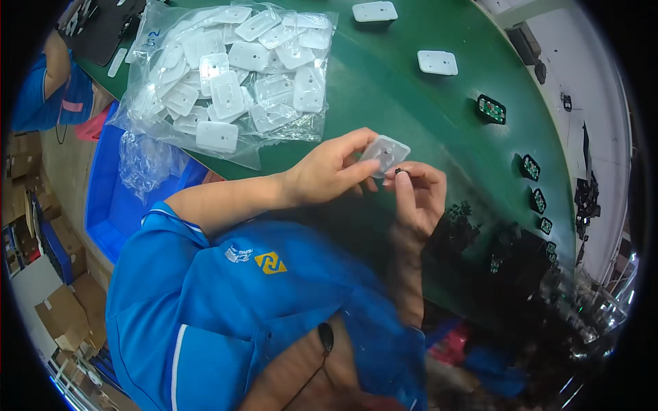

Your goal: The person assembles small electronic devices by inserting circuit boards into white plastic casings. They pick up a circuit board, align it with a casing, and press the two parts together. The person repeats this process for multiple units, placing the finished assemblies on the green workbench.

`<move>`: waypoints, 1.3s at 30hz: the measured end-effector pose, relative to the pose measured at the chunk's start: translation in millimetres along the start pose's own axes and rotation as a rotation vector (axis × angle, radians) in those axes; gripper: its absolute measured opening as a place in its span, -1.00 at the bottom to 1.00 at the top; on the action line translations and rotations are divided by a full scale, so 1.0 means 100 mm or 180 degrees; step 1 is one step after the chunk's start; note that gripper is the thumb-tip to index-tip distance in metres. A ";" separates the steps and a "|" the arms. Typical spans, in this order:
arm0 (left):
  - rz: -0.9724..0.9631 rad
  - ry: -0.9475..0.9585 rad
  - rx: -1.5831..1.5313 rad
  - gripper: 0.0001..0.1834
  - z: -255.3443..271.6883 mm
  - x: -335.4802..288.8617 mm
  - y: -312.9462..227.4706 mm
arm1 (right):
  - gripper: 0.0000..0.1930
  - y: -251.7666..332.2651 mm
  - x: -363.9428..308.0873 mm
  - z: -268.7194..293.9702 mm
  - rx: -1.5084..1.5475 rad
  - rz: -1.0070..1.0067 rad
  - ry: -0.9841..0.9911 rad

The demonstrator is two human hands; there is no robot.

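My left hand [330, 170] grips a translucent white plastic cover [392, 149] between thumb and fingers, tilted above the green table. At the cover's lower edge, my right hand [423, 198] pinches a small black part [399, 171] between thumb and forefinger. It is too small to name, and I cannot tell whether it touches the cover. Just right of that hand lies a loose heap of small black parts [462, 225]. Many similar white covers [226, 94] are piled on a clear plastic bag [321, 127] beyond my left forearm.
Two white covers, one nearer [437, 63] and one farther [375, 11], sit on the green table [384, 82]. Several black housings with green circuit boards [491, 109] line its right side. A blue bin [103, 205] holds crumpled clear plastic at left. Another person's arm [57, 65] shows at upper left.
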State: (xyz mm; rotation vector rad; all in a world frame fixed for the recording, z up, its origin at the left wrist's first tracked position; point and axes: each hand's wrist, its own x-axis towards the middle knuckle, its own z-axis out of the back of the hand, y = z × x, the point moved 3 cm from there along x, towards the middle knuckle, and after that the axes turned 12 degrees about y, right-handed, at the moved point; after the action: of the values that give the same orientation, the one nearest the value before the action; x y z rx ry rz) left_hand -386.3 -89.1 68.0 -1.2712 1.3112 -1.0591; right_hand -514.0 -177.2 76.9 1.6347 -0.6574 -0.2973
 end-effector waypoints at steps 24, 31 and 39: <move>-0.0585 -0.0372 0.1486 -0.88 -0.05 0.06 -0.12 | -0.92 0.13 0.02 0.08 -0.1679 0.0177 0.0037; 0.0164 -0.0382 0.0581 -0.65 0.01 0.07 -0.20 | -0.89 0.24 0.03 0.15 -0.2896 0.0646 0.0140; -0.0609 -0.1048 0.2324 -0.89 0.15 0.07 -0.11 | -0.90 0.12 -0.05 0.06 -0.2173 0.0406 -0.0286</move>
State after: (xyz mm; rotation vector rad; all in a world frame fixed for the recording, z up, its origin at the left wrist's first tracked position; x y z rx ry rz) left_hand -369.3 -96.4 76.2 -0.9539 0.4770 -1.2417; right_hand -524.2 -180.0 86.9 0.9284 -0.6339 -0.4464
